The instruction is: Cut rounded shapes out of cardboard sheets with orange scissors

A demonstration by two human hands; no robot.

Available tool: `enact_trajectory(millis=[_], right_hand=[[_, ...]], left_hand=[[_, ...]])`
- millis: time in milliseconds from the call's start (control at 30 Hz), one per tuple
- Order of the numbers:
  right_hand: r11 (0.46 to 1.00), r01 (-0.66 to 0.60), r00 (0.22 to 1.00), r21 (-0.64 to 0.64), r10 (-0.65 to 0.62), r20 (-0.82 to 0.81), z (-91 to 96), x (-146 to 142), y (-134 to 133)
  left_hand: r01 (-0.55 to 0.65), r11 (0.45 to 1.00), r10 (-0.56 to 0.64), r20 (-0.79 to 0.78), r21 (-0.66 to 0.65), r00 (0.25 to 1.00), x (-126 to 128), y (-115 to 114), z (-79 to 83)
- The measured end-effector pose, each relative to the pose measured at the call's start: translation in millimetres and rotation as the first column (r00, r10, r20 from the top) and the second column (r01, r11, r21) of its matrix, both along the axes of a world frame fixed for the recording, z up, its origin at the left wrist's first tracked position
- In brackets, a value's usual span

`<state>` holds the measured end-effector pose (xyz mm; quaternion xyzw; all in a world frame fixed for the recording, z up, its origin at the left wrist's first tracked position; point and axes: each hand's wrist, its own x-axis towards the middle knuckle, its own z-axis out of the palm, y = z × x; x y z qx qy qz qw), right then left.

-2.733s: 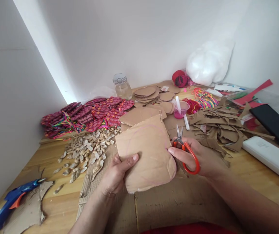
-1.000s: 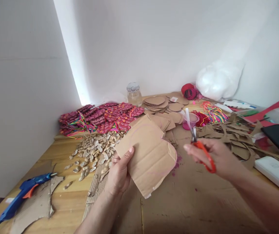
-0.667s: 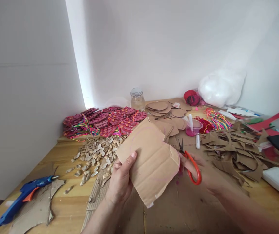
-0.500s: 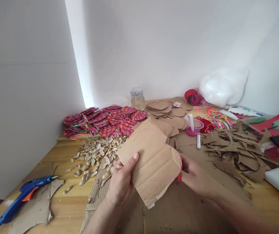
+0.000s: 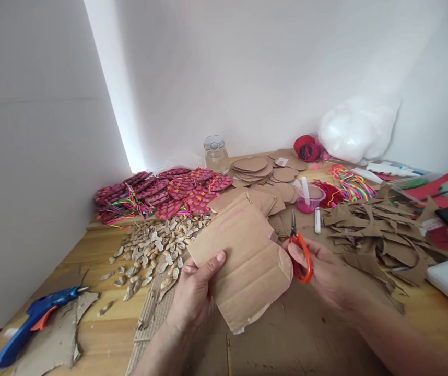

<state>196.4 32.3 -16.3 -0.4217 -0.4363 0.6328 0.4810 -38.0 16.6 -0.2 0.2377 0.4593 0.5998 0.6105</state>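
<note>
My left hand (image 5: 197,284) grips a brown piece of cardboard (image 5: 247,266) by its left edge, thumb on top and fingers hidden beneath. A faint pink curved line is drawn on it, and its right side is partly cut into a rounded edge with a notch at the upper right. My right hand (image 5: 323,274) holds orange-handled scissors (image 5: 304,261) just beside that rounded edge. Their dark blades point up and away and look closed, apart from the cardboard.
Peanut shells (image 5: 157,245) and patterned pink pieces (image 5: 185,193) lie at the left. A blue glue gun (image 5: 36,318) rests at front left. Behind stand a glass jar (image 5: 216,155) and cut cardboard discs (image 5: 253,166). Cardboard scraps (image 5: 384,235) and a pink cup (image 5: 310,201) are to the right.
The scissors, mostly hidden behind the cardboard before, have come into view at its right, blades turned upward. My right hand has moved right and up slightly; my left still holds the cardboard.
</note>
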Motion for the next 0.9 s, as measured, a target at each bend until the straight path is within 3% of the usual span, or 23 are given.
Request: enact_trajectory(millis=[333, 467, 567, 733, 800, 900], right_hand=[[0.999, 0.001, 0.995, -0.052, 0.004, 0.099, 10.9, 1, -3], [0.999, -0.006, 0.998, -0.045, 0.009, 0.061, 12.2, 0, -2], [0.999, 0.031, 1.000, -0.035, -0.031, -0.005, 12.8, 1, 2], [0.979, 0.196, 0.977, -0.055, -0.199, -0.078, 14.8, 13, 13], [0.980, 0.198, 0.979, -0.034, -0.199, -0.040, 19.3, 17, 13], [0.991, 0.115, 0.979, 0.069, -0.125, 0.158, 37.0, 18, 2]], left_hand=[[0.074, 0.994, -0.075, -0.007, -0.078, 0.997, 13, -5, -0.8], [0.128, 0.984, -0.130, -0.008, -0.120, 0.991, 11, -7, -2.2], [0.082, 0.991, -0.080, 0.022, -0.102, 0.997, 9, -8, -6.6], [-0.034, 0.998, 0.037, 0.048, -0.059, 0.998, 10, -4, -12.0], [-0.055, 0.998, 0.057, 0.071, -0.036, 0.996, 11, -2, -12.0], [-0.077, 0.997, 0.078, 0.085, -0.015, 0.993, 12, 1, -12.1]])
